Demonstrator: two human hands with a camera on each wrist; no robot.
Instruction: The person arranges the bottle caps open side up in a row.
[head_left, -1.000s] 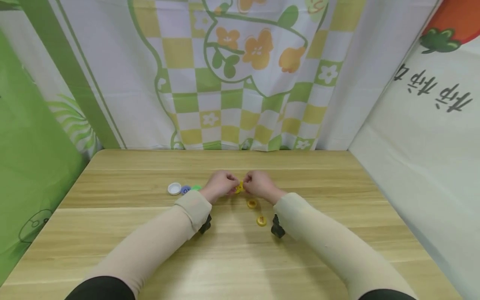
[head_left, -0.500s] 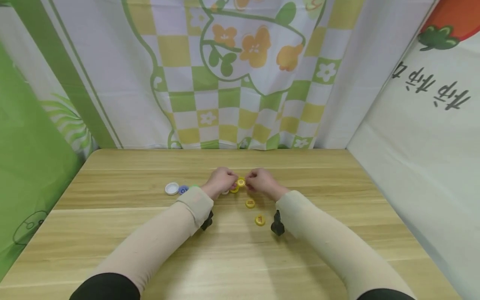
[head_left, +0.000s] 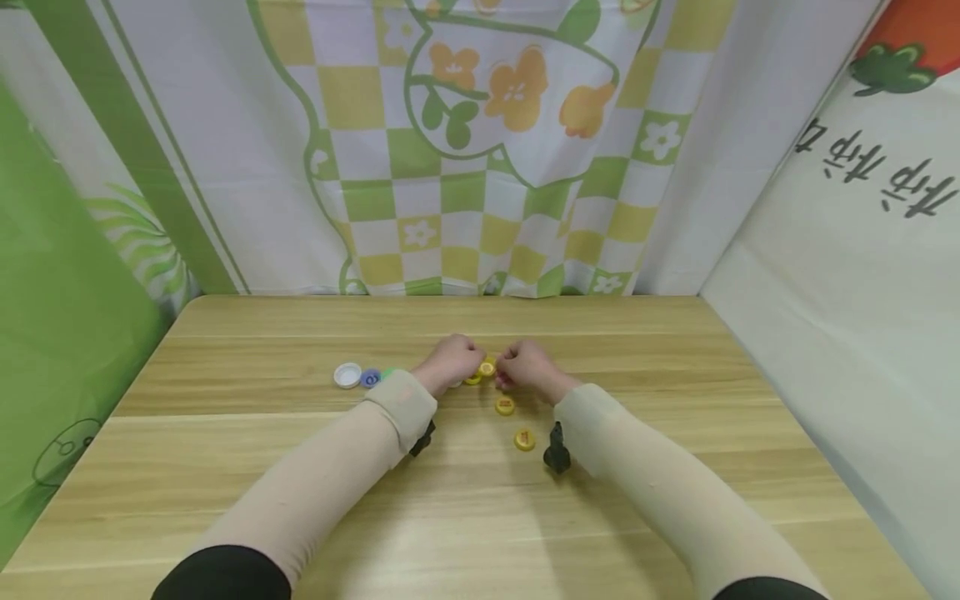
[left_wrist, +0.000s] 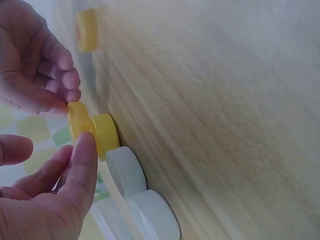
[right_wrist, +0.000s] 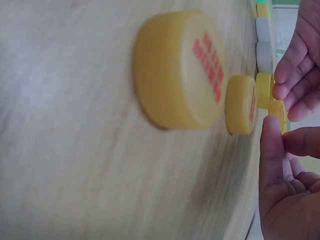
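Between the two hands lies a small yellow bottle cap, beside another yellow cap in a row. My left hand touches its edge with an extended fingertip; the left thumb stands apart in the left wrist view. On the other side, my right hand pinches the cap's edge between thumb and index finger, the remaining fingers curled in. Two more yellow caps with red print, one nearer the hands and one closer to the person, lie on the table.
Farther left, the row holds a large white cap, a blue cap and a green cap. White caps stand beside the left hand, partly hidden in the head view. A patterned curtain hangs behind the wooden table.
The yellow cap has come down from between the fingertips to the end of the row. My left hand has shifted slightly right; my right hand stays close to the cap.
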